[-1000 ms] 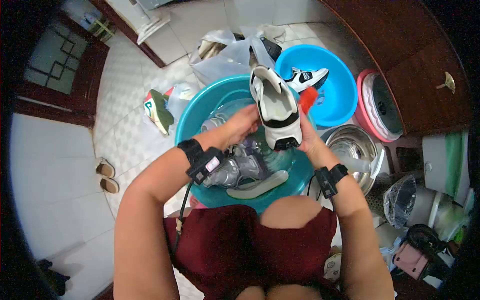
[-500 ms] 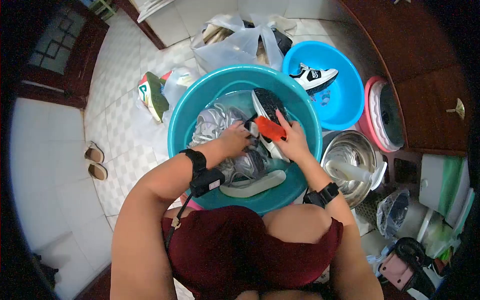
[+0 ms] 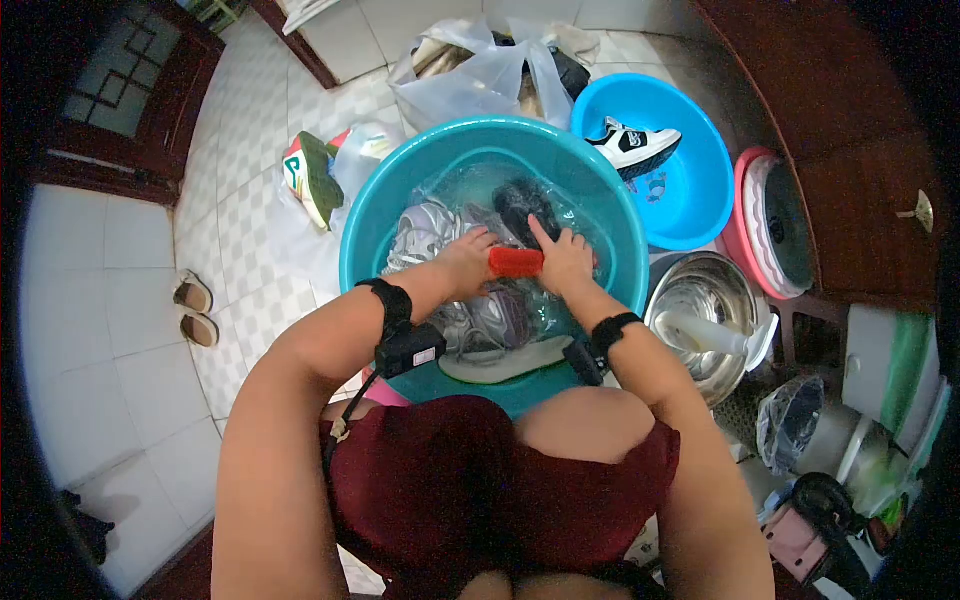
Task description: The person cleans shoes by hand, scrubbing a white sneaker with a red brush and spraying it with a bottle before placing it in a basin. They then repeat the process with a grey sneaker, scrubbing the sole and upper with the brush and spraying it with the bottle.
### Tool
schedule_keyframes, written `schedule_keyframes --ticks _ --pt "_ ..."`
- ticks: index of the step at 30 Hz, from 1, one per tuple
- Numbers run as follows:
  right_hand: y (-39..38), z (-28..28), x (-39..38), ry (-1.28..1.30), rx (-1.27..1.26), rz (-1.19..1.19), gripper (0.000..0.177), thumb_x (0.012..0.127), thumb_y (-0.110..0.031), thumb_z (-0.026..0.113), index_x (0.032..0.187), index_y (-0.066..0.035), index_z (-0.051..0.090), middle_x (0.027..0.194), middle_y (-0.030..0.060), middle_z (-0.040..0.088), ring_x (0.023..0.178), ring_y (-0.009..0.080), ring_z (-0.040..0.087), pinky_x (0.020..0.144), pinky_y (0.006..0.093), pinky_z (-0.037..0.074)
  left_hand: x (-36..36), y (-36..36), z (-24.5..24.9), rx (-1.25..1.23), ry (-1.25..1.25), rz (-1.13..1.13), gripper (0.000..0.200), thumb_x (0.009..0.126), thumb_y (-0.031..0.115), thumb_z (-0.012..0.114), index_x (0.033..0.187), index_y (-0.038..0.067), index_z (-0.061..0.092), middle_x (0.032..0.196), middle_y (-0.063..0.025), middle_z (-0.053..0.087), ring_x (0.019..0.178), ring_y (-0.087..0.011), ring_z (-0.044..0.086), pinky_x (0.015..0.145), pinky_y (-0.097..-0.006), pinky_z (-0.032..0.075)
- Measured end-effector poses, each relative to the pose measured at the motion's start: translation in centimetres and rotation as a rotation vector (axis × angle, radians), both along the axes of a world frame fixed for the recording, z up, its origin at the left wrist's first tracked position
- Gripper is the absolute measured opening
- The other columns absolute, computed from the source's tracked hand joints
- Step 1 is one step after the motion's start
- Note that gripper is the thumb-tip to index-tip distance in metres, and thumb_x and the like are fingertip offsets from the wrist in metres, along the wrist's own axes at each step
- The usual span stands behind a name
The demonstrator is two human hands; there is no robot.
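A teal basin of water stands in front of me, with several shoes in it. My right hand is closed on a red scrubbing brush, held low over the shoes. Beneath it a black-and-white sneaker lies partly under water, its dark part towards the far side. My left hand is beside the brush with fingers bent, seemingly gripping the sneaker's near part; its fingertips are partly hidden. Grey-silver sneakers lie by my left hand. A pale sole shows at the near side.
A blue basin at the far right holds another black-and-white sneaker. Right of me is a steel bowl with a white pump bottle. Plastic bags lie behind the teal basin. Slippers lie by the left wall.
The black-and-white sneaker has gone lower into the water. The brush has swung level and moved left, towards my left hand. My right hand moved slightly left; the water now ripples.
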State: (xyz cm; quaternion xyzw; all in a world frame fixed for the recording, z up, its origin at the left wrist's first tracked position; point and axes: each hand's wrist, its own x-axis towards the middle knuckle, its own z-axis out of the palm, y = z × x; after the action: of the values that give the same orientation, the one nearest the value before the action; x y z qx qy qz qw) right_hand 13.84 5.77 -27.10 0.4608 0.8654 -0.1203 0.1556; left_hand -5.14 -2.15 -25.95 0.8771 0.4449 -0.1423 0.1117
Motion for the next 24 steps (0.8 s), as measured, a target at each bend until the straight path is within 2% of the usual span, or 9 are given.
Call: schedule_keyframes --ticks 4,6,9,12,16,17,19,22,24 --pt "0.6 0.5 0.2 0.054 -0.083 -0.033 0.082 0.076 -0.035 0.066 0.144 -0.038 0.019 0.118 0.0223 0.046 0.105 0.0390 0.049 0.087 0.0496 0.041 -0.5 0.3 -1.2 -0.019 -0.070 0.011 0.059 0.073 0.047 0.065 0.125 0.019 0.054 0.136 -0.0084 0.042 0.131 -0.0297 0.031 0.112 -0.0463 0.017" --pt "0.4 1.5 0.6 0.141 -0.152 -0.085 0.082 0.076 -0.037 0.066 0.143 -0.038 0.020 0.118 0.0225 0.046 0.105 0.0395 0.050 0.088 0.0488 0.041 -0.7 0.4 -0.2 -0.049 -0.075 0.019 0.059 0.073 0.046 0.066 0.125 0.019 0.054 0.137 -0.0083 0.041 0.132 -0.0295 0.031 0.112 -0.0467 0.017" --pt "-0.2 3.7 1.7 0.251 -0.289 -0.243 0.086 0.073 -0.037 0.068 0.144 -0.036 0.021 0.117 0.0237 0.045 0.107 0.0402 0.047 0.090 0.0470 0.039 -1.1 -0.1 -0.7 -0.036 -0.157 0.042 0.060 0.073 0.044 0.066 0.126 0.020 0.053 0.138 -0.0083 0.040 0.132 -0.0289 0.030 0.112 -0.0468 0.017" --pt "-1.6 4.9 3.4 0.370 -0.005 -0.105 0.089 0.070 -0.035 0.070 0.145 -0.033 0.022 0.116 0.0244 0.045 0.108 0.0394 0.045 0.091 0.0459 0.037 -1.1 -0.5 -1.1 -0.017 -0.206 0.064 0.062 0.073 0.043 0.068 0.128 0.019 0.051 0.138 -0.0085 0.039 0.132 -0.0284 0.030 0.112 -0.0464 0.016" --pt "-2.5 4.2 2.8 0.322 0.222 0.021 0.096 0.063 -0.029 0.077 0.144 -0.030 0.025 0.115 0.0235 0.045 0.104 0.0375 0.045 0.089 0.0481 0.037 -1.4 -0.6 -1.3 -0.012 -0.234 0.089 0.068 0.071 0.043 0.069 0.131 0.018 0.048 0.140 -0.0084 0.038 0.132 -0.0286 0.030 0.112 -0.0460 0.016" --pt "-2.7 4.0 2.1 0.284 0.197 -0.003 0.101 0.059 -0.027 0.080 0.144 -0.030 0.025 0.118 0.0221 0.044 0.106 0.0369 0.045 0.089 0.0478 0.037 -1.4 -0.6 -1.3 -0.013 -0.251 0.098 0.069 0.071 0.043 0.069 0.131 0.018 0.047 0.140 -0.0083 0.038 0.133 -0.0287 0.029 0.112 -0.0460 0.016" --pt "-3.1 2.5 1.4 0.243 0.218 -0.001 0.100 0.062 -0.030 0.078 0.144 -0.031 0.022 0.117 0.0202 0.044 0.105 0.0372 0.046 0.087 0.0479 0.038 -1.4 -0.9 -1.5 -0.018 -0.286 0.121 0.072 0.070 0.044 0.070 0.132 0.017 0.045 0.140 -0.0081 0.037 0.133 -0.0289 0.029 0.112 -0.0461 0.016" --pt "-3.2 1.2 0.7 0.143 0.174 -0.034 0.103 0.063 -0.030 0.078 0.145 -0.032 0.017 0.120 0.0183 0.044 0.108 0.0365 0.045 0.090 0.0484 0.038 -1.2 -1.5 -0.3 0.066 -0.160 0.074 0.073 0.069 0.043 0.070 0.132 0.018 0.045 0.141 -0.0076 0.037 0.133 -0.0289 0.028 0.112 -0.0461 0.016" --pt "-2.3 0.7 0.3 0.073 0.114 -0.053 0.104 0.063 -0.030 0.079 0.145 -0.032 0.015 0.123 0.0186 0.043 0.112 0.0359 0.043 0.093 0.0474 0.036 -0.9 -1.6 0.1 0.037 -0.115 0.075 0.073 0.069 0.043 0.070 0.133 0.019 0.044 0.141 -0.0077 0.037 0.133 -0.0288 0.029 0.112 -0.0459 0.016"
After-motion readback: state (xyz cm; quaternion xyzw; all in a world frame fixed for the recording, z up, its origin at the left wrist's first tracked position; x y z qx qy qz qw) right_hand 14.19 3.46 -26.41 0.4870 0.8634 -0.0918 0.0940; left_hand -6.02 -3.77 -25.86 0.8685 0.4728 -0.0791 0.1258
